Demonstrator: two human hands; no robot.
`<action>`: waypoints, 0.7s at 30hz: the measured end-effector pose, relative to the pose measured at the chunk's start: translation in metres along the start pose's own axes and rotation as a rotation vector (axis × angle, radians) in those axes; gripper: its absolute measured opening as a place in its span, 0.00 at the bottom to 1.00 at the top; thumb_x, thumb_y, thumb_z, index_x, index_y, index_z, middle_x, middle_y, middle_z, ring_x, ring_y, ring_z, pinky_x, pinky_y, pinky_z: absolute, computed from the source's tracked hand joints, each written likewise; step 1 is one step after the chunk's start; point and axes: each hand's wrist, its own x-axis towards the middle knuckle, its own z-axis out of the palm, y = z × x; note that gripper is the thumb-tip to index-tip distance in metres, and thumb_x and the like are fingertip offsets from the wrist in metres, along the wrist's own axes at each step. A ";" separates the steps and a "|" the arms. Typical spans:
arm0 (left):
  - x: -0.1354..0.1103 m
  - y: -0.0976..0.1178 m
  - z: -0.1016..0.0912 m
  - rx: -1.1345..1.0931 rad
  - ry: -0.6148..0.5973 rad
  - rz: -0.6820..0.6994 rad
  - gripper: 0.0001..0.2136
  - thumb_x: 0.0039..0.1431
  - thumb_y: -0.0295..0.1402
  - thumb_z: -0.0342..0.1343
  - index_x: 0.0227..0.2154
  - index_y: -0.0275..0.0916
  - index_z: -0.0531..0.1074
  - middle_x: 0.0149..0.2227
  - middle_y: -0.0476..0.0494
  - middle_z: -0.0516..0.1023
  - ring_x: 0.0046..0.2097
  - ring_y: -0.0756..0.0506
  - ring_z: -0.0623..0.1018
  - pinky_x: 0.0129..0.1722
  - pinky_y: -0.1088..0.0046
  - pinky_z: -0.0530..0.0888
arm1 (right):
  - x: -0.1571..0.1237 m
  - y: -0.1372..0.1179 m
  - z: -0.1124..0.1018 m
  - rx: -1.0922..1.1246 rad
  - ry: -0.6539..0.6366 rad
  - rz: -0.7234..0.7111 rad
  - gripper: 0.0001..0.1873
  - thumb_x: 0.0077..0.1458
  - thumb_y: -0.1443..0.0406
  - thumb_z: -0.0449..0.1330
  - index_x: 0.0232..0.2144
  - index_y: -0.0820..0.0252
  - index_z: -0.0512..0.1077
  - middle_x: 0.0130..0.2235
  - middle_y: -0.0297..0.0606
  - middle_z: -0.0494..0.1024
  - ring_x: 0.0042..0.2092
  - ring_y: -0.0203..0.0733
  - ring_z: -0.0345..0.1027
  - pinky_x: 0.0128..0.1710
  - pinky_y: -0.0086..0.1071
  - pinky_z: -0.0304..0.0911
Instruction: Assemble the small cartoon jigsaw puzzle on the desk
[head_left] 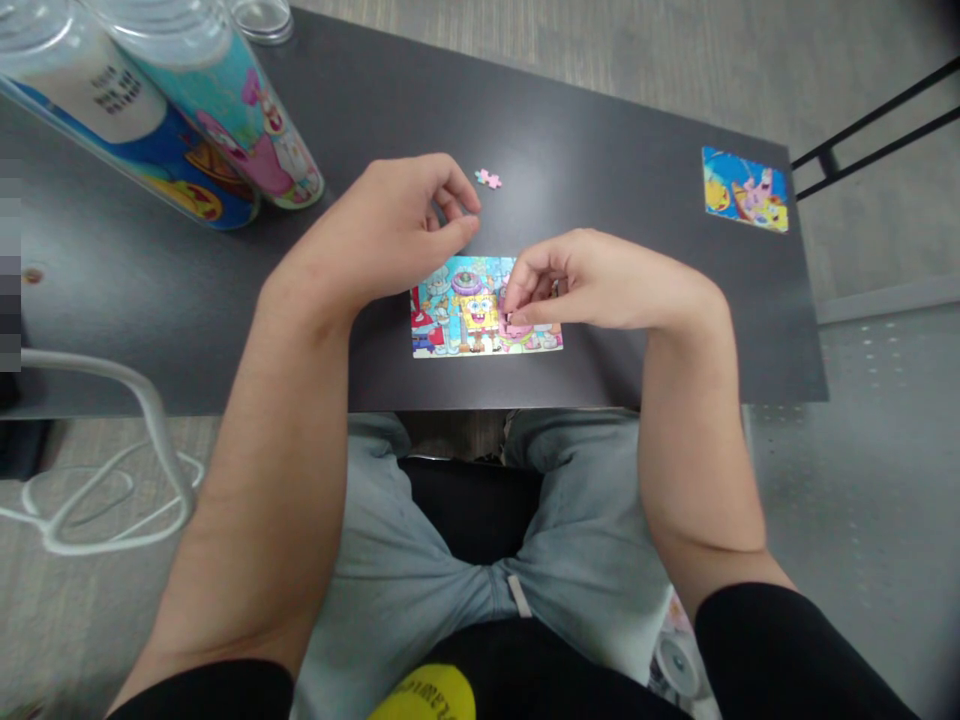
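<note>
Our puzzle (480, 315) lies near the table's (600, 130) front edge, around its middle. Our right hand (589, 275) bends over the puzzle's right part, fingertips close to the thumb; we cannot tell whether that grip has anything. Our left hand (409, 210) curls loosely by the back, its grip part-open with nothing seen inside. Sideways pressure could buckle the joins or push the puzzle off that front edge; a careless left sweep could scatter the loose pieces (489, 179).
</note>
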 end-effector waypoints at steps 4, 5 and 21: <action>0.000 0.000 0.000 0.023 0.005 0.028 0.05 0.74 0.38 0.73 0.46 0.47 0.82 0.39 0.49 0.82 0.42 0.42 0.77 0.49 0.59 0.74 | 0.002 0.004 -0.001 -0.032 -0.011 -0.017 0.16 0.60 0.62 0.92 0.37 0.50 0.89 0.36 0.35 0.91 0.40 0.48 0.86 0.39 0.40 0.81; -0.001 0.001 -0.001 0.033 0.005 0.032 0.04 0.74 0.37 0.72 0.45 0.47 0.82 0.39 0.49 0.82 0.42 0.42 0.77 0.49 0.59 0.74 | 0.002 0.005 -0.001 -0.044 -0.007 -0.018 0.16 0.60 0.62 0.93 0.37 0.50 0.89 0.36 0.35 0.91 0.39 0.47 0.85 0.38 0.40 0.80; -0.004 -0.007 -0.003 0.042 -0.015 -0.014 0.13 0.67 0.47 0.73 0.49 0.51 0.86 0.48 0.42 0.88 0.52 0.31 0.87 0.56 0.50 0.82 | 0.016 0.015 -0.019 -0.114 0.312 -0.175 0.17 0.61 0.49 0.88 0.36 0.39 0.84 0.35 0.37 0.82 0.40 0.57 0.70 0.36 0.49 0.69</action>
